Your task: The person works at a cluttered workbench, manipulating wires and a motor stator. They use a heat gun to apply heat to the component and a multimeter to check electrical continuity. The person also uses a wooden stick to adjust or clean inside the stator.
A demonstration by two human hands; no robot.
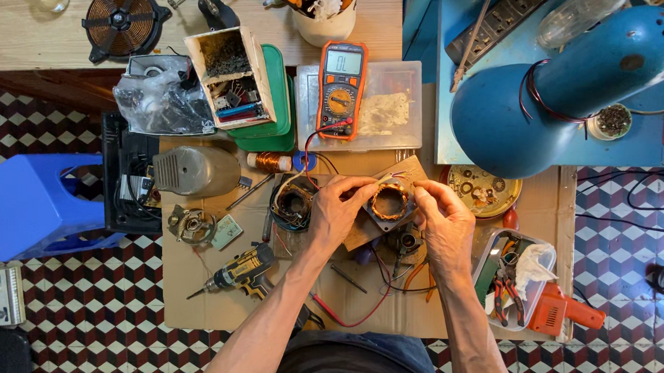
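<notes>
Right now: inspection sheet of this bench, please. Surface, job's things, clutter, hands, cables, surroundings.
Surface: cardboard sheet laid over a patterned tile floor, crowded.
Job's things: stator with copper windings, held up between both hands.
Clutter: multimeter on a clear box, drill, second coil, grey housing, copper spool, pliers tub.
Hands: left hand grips the stator's left side; right hand pinches its upper right edge with the fingers.
Cables: red lead runs from the multimeter toward the coils; another red wire loops near the front edge.
Surroundings: blue lamp, blue stool, wooden table.
</notes>
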